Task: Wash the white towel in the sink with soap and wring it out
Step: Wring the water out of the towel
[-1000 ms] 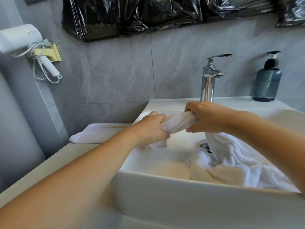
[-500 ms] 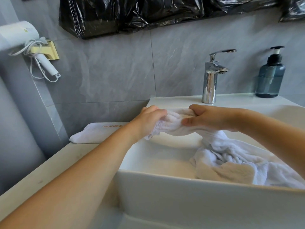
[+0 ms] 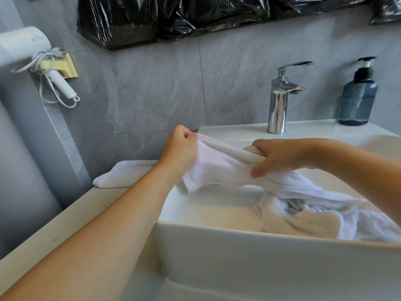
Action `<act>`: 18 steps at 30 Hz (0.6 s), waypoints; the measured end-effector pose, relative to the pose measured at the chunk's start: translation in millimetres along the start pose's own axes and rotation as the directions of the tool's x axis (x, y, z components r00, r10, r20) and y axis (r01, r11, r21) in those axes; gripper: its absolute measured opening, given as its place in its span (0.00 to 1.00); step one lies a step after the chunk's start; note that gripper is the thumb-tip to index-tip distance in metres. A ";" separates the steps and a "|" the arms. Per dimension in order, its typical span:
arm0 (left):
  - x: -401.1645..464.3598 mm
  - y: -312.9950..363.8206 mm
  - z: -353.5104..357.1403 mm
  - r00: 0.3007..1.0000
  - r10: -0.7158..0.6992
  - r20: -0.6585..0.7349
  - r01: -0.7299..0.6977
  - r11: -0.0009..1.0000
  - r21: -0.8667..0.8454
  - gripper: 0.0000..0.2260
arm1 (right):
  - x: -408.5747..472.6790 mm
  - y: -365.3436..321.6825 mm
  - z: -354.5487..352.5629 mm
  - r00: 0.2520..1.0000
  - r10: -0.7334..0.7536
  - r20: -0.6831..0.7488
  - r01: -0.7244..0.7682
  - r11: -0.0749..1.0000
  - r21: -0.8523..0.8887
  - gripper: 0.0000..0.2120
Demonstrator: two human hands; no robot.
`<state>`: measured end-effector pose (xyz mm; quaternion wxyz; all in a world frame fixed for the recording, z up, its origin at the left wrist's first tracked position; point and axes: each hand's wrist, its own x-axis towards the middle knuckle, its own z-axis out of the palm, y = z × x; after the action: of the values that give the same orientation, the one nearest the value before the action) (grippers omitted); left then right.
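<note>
A white towel [image 3: 223, 168] stretches across the white rectangular sink [image 3: 238, 253]. My left hand [image 3: 180, 148] grips one end of it above the sink's back left corner. My right hand [image 3: 282, 157] grips the towel farther along, over the basin's middle. Between the hands the cloth hangs loosely spread. The rest of the towel lies bunched in the basin's right part. A chrome tap [image 3: 280, 98] stands at the back rim, with no water running. A blue-grey soap pump bottle [image 3: 358, 96] stands to its right.
A folded white cloth with printed lettering [image 3: 125, 173] lies on the beige counter [image 3: 65, 222] left of the sink. A white hair dryer [image 3: 26, 46] hangs on the grey wall at the left. Black plastic sheeting [image 3: 173, 16] covers something above the sink.
The tightly twisted section between my hands has come loose and spread out. My left hand has moved up and left, drawing the towel's end away from my right hand.
</note>
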<state>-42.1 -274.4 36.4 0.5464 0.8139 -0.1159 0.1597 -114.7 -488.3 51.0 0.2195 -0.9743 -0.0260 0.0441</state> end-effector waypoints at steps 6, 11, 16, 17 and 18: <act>-15.6 1.1 4.2 0.846 -0.042 0.532 -0.175 0.920 0.352 0.41 | 3.5 4.2 -3.7 0.970 -0.106 -0.220 0.140 0.979 0.146 0.05; -22.2 4.6 21.0 0.720 0.018 0.693 -0.392 0.835 0.386 0.51 | 0.6 -3.0 -4.5 0.928 -0.221 -0.300 0.238 0.971 0.020 0.06; -14.4 3.3 34.6 0.759 0.082 0.645 -0.320 0.911 0.260 0.07 | -4.0 -6.2 -8.7 0.926 -0.225 -0.304 0.237 0.972 0.003 0.08; -9.9 3.1 33.0 0.792 0.129 0.596 -0.350 0.897 0.270 0.06 | -4.1 -5.4 -9.5 0.937 -0.201 -0.285 0.213 0.977 0.011 0.09; -5.1 3.7 29.8 0.809 0.192 0.556 -0.424 0.845 0.326 0.06 | -4.1 -3.8 -10.1 0.960 -0.158 -0.233 0.176 0.983 0.058 0.09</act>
<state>-44.2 -303.4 27.2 0.2667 0.8967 -0.3494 0.0526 -117.9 -489.5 62.1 0.2621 -0.9578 -0.0811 -0.0854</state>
